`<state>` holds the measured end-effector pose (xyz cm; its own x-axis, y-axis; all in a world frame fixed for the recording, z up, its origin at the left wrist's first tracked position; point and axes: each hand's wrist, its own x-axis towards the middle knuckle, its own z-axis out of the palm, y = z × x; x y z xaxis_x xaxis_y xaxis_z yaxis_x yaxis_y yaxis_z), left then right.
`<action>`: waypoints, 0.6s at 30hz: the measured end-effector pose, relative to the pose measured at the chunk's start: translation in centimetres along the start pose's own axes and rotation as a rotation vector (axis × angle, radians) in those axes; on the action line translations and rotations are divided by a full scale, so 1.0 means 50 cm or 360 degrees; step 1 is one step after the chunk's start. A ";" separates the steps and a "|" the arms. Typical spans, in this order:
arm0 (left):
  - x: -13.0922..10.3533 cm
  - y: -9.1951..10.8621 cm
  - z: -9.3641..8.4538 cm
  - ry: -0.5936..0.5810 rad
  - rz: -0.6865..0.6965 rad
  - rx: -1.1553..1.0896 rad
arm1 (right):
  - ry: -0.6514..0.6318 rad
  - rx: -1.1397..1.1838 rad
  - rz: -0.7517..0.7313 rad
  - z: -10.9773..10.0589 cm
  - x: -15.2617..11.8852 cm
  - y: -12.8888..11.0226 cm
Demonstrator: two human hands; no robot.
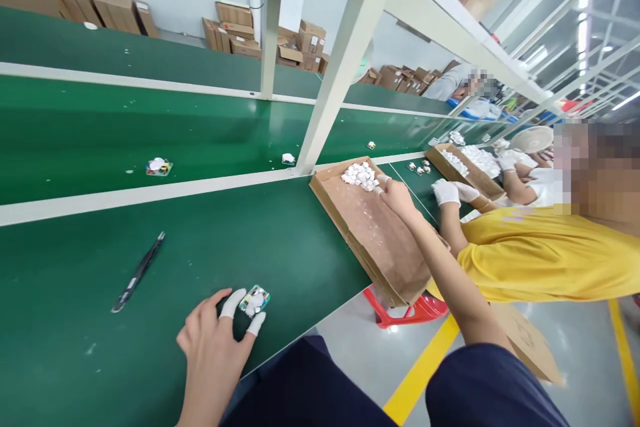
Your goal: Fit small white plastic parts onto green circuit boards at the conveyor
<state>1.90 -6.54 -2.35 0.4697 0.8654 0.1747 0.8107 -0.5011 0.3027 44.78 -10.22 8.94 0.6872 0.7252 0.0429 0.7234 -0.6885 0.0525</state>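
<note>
A small circuit board (255, 301) with a white lump on it lies on the green table near the front edge. My left hand (223, 327) has its thumb and index finger, both in white finger covers, closed around the board's near corners. My right hand (393, 195) reaches into a shallow cardboard box (387, 233), its covered fingertips at a pile of white lumps (360, 175) in the far corner. Whether a lump is between those fingertips is too small to tell. Black tweezers (139, 272) lie on the table, left of my left hand.
Behind a white rail (150, 193), boards (159, 166) rest on a green belt (215, 133). A white post (340, 60) rises behind the box. At right, a person in yellow (540, 253) works beside another box (467, 170). A red stool (405, 312) stands below.
</note>
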 end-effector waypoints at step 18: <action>0.008 0.005 -0.005 0.0074 0.0063 0.0053 | -0.0125 -0.0334 0.0208 0.136 0.107 0.031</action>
<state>2.20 -6.34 -1.97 0.4857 0.8435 0.2295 0.8033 -0.5342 0.2634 50.06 -7.45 2.45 0.7829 0.6219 -0.0145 0.6038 -0.7542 0.2581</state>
